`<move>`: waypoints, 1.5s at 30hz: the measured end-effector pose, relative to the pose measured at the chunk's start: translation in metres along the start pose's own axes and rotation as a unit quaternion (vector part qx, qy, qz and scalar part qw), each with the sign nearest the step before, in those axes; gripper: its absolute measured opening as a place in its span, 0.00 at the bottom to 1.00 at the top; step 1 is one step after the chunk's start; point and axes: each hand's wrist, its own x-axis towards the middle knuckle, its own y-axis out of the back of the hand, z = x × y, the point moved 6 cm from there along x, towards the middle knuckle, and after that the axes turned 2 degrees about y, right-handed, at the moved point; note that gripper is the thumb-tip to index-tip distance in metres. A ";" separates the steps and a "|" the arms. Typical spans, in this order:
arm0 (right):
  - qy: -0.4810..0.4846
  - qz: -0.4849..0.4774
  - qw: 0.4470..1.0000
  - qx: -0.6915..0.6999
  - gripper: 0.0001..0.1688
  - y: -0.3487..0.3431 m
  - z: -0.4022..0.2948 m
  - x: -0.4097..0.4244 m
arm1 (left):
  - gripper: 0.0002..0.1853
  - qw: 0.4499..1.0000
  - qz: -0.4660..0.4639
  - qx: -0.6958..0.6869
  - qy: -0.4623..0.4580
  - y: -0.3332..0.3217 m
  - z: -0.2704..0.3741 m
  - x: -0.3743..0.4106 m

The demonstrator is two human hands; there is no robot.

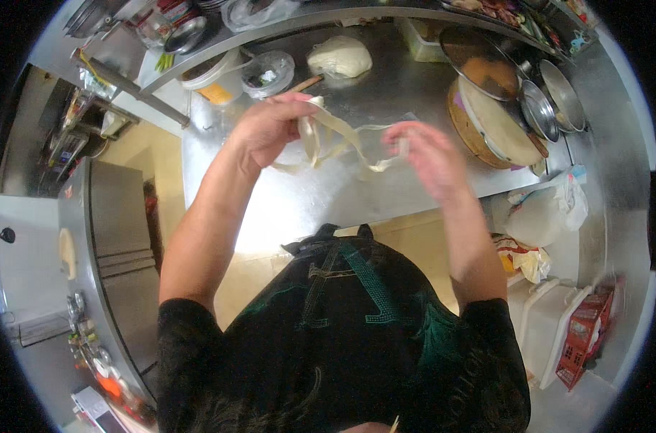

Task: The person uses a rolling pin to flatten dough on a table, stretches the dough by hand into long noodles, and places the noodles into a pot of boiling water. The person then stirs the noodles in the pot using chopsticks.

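Observation:
Long flat strips of pale noodle dough [339, 129] hang in loops between my two hands above a steel worktop [317, 192]. My left hand [271, 127] pinches one end of the strips between thumb and fingers. Blurred by motion, my right hand [422, 154] has the other end at its fingertips. Beyond my hands, a large lump of dough [340, 57] rests on the worktop under what looks like clear film. A wooden rolling pin [307, 83] lies just in front of it, partly hidden by my left hand.
Left of the dough stand a white bucket [211, 81] and a plastic-covered bowl [268, 73]. At right, a round wooden board [477, 132] and metal pans [539, 111] lean together. A shelf edge [306, 20] crosses the back. A steel refrigerator [119, 216] stands at left.

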 end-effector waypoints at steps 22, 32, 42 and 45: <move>-0.011 0.020 0.999 -0.036 0.26 -0.026 0.045 0.010 | 0.10 0.942 -0.044 0.332 -0.025 -0.083 -0.010 0.004; -0.059 0.042 0.986 0.149 0.16 -0.004 0.040 0.005 | 0.21 0.981 -0.057 0.152 -0.106 -0.084 -0.014 -0.006; 0.009 0.084 0.996 0.039 0.11 -0.022 0.032 0.009 | 0.21 0.899 0.110 0.360 -0.223 -0.092 -0.014 -0.014; 0.031 0.125 0.989 0.078 0.09 -0.020 0.030 0.007 | 0.17 0.887 0.141 0.374 -0.233 -0.081 -0.018 -0.002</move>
